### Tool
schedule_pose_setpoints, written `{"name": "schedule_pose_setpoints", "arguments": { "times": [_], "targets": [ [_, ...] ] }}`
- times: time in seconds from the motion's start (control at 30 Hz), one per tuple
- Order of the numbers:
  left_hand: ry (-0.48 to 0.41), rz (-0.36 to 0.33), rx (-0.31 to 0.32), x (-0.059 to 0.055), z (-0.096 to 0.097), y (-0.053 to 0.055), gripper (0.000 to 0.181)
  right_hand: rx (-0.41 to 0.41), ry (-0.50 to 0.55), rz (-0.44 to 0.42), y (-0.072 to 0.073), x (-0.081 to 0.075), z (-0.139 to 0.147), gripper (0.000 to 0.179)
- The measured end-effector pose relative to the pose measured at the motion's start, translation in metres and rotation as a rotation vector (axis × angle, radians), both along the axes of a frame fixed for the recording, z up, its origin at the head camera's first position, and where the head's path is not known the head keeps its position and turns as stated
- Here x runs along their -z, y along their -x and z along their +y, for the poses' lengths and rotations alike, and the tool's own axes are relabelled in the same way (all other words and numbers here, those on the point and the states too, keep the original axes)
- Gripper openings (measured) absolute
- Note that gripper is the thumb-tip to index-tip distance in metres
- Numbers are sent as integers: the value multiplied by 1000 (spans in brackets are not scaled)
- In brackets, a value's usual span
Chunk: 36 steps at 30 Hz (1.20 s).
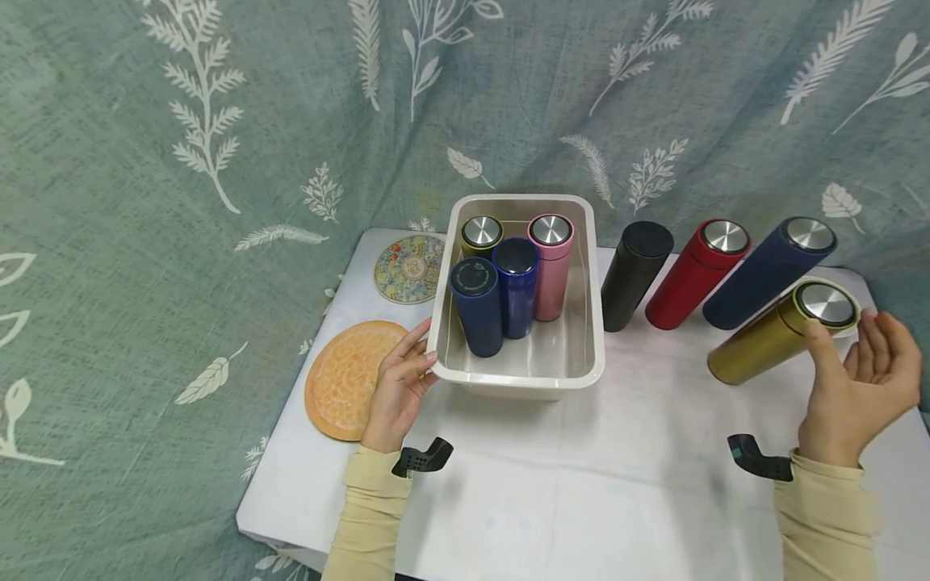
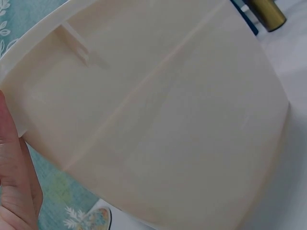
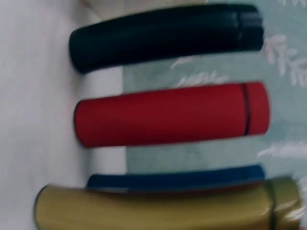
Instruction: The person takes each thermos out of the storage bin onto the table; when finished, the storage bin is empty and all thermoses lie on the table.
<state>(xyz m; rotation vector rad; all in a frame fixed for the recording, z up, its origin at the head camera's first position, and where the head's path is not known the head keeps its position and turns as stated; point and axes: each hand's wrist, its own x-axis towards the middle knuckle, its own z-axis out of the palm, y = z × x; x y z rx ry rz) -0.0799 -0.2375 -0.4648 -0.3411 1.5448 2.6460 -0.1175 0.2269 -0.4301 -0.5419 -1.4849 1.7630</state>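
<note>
Fingers [image 1: 412, 367] of left hand [image 1: 395, 399] grip tub [image 1: 519, 381]; right hand [image 1: 857, 387] spreads loosely at gold bottle [image 1: 759, 345].

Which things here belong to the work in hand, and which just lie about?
Likely in the work:
white bin, at left hand
four bottles inside it
gold bottle, at right hand
black bottle, red bottle, navy bottle

Probably lying about:
orange round mat
patterned round mat
pale round item, mostly hidden
</note>
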Motion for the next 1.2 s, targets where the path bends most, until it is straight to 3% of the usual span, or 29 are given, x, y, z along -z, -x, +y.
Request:
{"name": "schedule_pose_setpoints", "arguments": {
  "times": [0.17,0.27,0.47,0.83,1.0,1.2],
  "targets": [
    [7,4,5,0,0,0,59,-37,-183,0,-4,-20,-17,55],
    [9,8,5,0,1,1,59,-61,-233,42,-6,-33,-30,52],
    [18,9,-6,-1,0,1,60,-210,-24,253,-3,-50,-59,49],
    [20,-3,-5,-1,-1,0,59,-452,2,201,6,-49,-109,52],
    [23,-10,-9,0,0,0,59,-556,-71,177,3,-51,-128,51],
    [19,-19,-15,-1,0,0,59,-619,-223,69,-1,-52,-144,53]
  ]
}}
